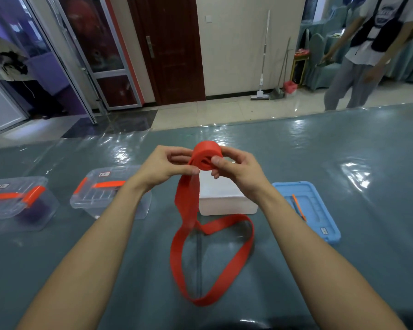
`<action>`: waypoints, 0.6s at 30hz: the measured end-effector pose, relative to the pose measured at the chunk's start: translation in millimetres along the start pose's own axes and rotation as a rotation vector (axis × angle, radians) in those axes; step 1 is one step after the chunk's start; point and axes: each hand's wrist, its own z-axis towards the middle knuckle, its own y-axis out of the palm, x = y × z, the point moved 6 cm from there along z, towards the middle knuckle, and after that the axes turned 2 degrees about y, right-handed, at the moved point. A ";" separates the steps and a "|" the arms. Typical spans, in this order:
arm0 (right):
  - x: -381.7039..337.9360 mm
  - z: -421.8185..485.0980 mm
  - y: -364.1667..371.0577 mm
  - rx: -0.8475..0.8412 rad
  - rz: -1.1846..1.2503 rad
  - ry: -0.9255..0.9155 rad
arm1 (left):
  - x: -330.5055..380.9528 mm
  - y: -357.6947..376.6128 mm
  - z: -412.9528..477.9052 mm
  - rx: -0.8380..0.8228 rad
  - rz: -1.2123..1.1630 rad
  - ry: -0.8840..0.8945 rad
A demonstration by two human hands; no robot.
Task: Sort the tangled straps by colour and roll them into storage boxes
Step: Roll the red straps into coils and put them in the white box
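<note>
Head view: both hands are raised above the middle of the bench (343,151), holding a red strap (193,234) partly wound into a roll (206,154). The right hand (239,172) has its fingers closed around the roll, the thumb pressed on its near flat face and the other fingers curled round its far side. The left hand (169,163) pinches the loose strap just left of the roll, thumb and forefinger nearly shut on it. From that pinch the strap hangs down, twists once, and spreads into a wide loop lying flat on the bench between the forearms, reaching close to the near edge.

Just behind the hanging strap sits a white box (227,198), partly hidden by the strap and the right hand. To its right lies a blue lid (305,206), flat, with an orange strip on it. On the left stand two clear storage boxes with orange latches: the nearer one (110,191), partly covered by the left forearm, looks empty as far as can be seen; the far-left one (17,203) holds something dark purple. A person (367,51) stands on the floor beyond the far right of the bench.
</note>
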 end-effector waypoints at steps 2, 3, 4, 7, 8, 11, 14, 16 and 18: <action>4.0 -0.8 2.9 0.009 0.130 0.027 | 0.7 5.0 3.8 0.077 -0.068 0.020; 8.2 -1.8 5.4 0.018 0.197 0.041 | 1.8 7.3 6.3 0.107 -0.091 0.032; 13.8 -3.2 7.5 0.032 0.266 0.055 | 2.8 9.4 8.5 0.132 -0.103 0.041; 30.5 -6.8 11.7 0.043 0.356 0.099 | 3.3 10.9 11.4 0.160 -0.052 0.049; 31.6 -7.6 9.0 0.036 0.295 0.106 | 3.5 8.8 11.0 0.154 -0.007 0.046; 21.3 -7.8 -9.4 0.022 -0.210 0.097 | 9.7 -0.7 10.0 0.090 0.208 0.016; 6.5 -3.1 -14.7 -0.014 -0.621 0.097 | 25.1 -0.4 15.3 -0.053 0.561 -0.013; 1.0 2.0 -3.0 -0.110 -0.700 0.085 | 34.8 7.6 19.8 -0.131 0.759 -0.011; -1.0 4.8 7.0 -0.164 -0.718 0.075 | 40.3 10.1 22.8 -0.148 0.833 0.012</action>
